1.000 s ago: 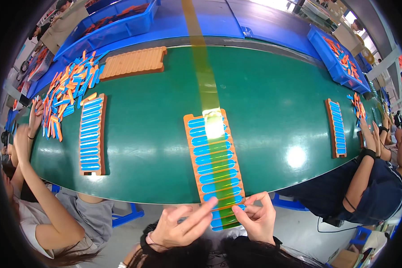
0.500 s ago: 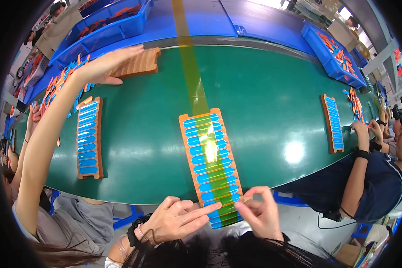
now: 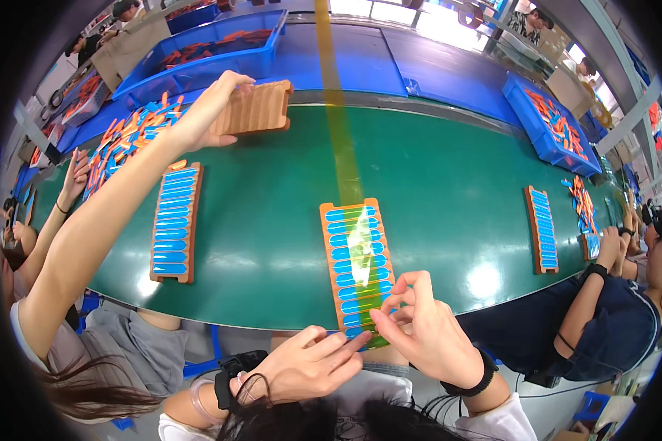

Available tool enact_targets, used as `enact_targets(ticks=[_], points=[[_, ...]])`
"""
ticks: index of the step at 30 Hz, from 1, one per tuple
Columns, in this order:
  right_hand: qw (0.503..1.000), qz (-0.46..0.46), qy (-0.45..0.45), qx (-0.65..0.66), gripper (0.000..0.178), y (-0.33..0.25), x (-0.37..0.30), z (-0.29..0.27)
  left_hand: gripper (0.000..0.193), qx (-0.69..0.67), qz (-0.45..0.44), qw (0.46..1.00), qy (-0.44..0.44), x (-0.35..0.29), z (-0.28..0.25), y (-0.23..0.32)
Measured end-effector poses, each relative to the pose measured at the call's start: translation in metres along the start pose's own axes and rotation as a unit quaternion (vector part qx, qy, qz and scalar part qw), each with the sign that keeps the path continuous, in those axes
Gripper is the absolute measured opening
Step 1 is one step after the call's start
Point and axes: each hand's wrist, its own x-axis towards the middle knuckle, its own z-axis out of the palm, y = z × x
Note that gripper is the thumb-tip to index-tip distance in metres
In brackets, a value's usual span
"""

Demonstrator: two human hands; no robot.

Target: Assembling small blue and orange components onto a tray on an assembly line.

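An orange-brown ridged tray (image 3: pixel 330 261) stands on the green table in front of me, its near end at the table edge. Blue rounded strips (image 3: pixel 338 253) lie across it in rows. Along its length runs a translucent yellow tape (image 3: pixel 346 169), coming from the far side. My left hand (image 3: pixel 309 360) stretches its index finger to the tray's near end, touching the tape there; its other fingers bend loosely. Over the tray's near right side, my right hand (image 3: pixel 430 331) has its fingers curled toward the thumb, whose tip is at the tape. What they pinch, if anything, is hidden.
At left, a co-worker's arm (image 3: pixel 110 213) reaches to a bare ridged tray (image 3: pixel 261 110). Filled trays stand left (image 3: pixel 175 224) and right (image 3: pixel 542 228). Loose orange and blue strips (image 3: pixel 129 143) lie far left. Blue bins (image 3: pixel 206 62) stand beyond the table; another person sits right.
My right hand has moved up over the tray, its fingers now curled together. My left index finger stays at the near end. The co-worker's hand has shifted on the bare tray. The whole view has shifted.
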Motion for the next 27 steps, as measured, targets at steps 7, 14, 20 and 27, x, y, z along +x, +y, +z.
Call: enact_targets(ticks=[7,14,20,27], points=[[0.999,-0.044,-0.014,-0.016,0.031,-0.002,-0.002,0.004,0.009,0.018,0.015,0.998,-0.051,0.014,-0.015,0.008],[0.995,-0.071,-0.005,-0.077,0.028,-0.005,0.003,0.002,0.013,-0.243,-0.303,0.922,-0.007,0.055,-0.043,-0.052],[0.993,-0.073,-0.036,-0.088,0.027,-0.013,0.002,0.006,0.029,-0.438,-0.506,0.673,0.315,0.101,-0.001,-0.16],[0.991,-0.061,-0.05,-0.104,0.028,-0.018,0.011,0.004,0.028,-0.615,-0.443,0.619,0.206,0.105,0.01,-0.158]])
